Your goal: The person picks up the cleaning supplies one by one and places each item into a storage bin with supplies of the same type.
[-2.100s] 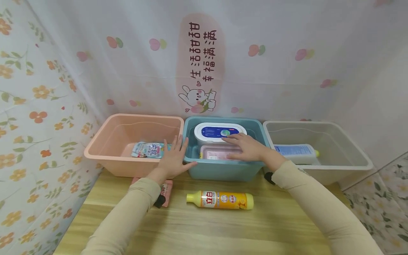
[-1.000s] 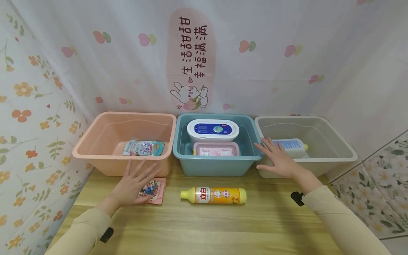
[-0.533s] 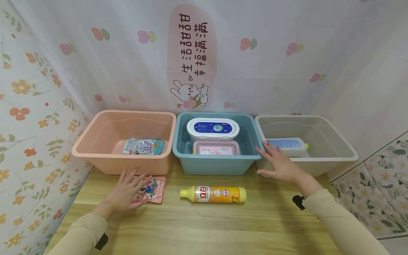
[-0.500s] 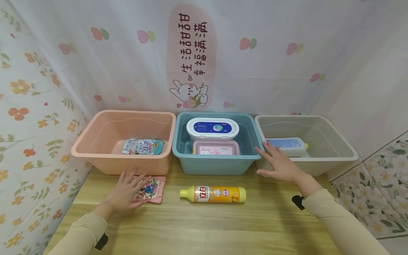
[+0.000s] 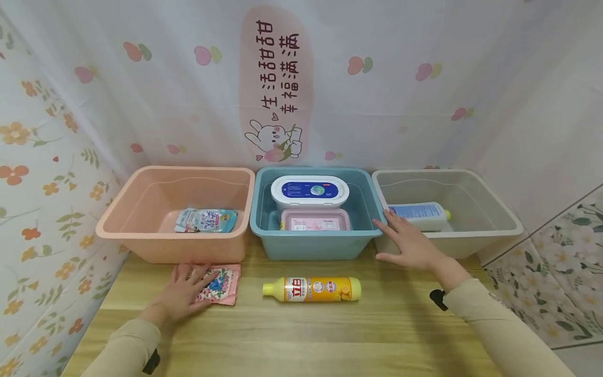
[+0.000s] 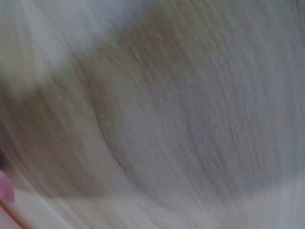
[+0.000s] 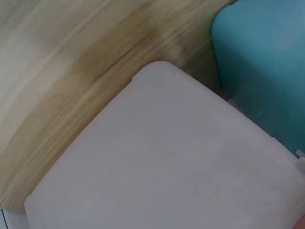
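Observation:
My left hand (image 5: 181, 293) rests with spread fingers over a pink flower-printed packet (image 5: 225, 285), hiding its left part. The packet lies flat on the wooden table before the peach bin (image 5: 188, 248). My right hand (image 5: 410, 243) is held with fingers apart in front of the grey bin (image 5: 476, 233), its fingertips near the rim beside the teal bin (image 5: 311, 247); whether they touch cannot be made out. A yellow-orange dish soap bottle (image 5: 313, 289) lies on its side between my hands. The right wrist view shows the grey bin's wall (image 7: 157, 152).
Inside the peach bin is a blue pouch (image 5: 207, 220). The teal bin has a white oval tub (image 5: 310, 190) and a pink box (image 5: 315, 220). A white bottle (image 5: 421, 215) lies in the grey bin. Wooden table (image 5: 282, 340) stretches in front; curtains stand behind and left.
Both hands have drawn back from the peach and teal bins. My left hand has come down onto the pink packet; my right hand has moved right to the grey bin and stayed there.

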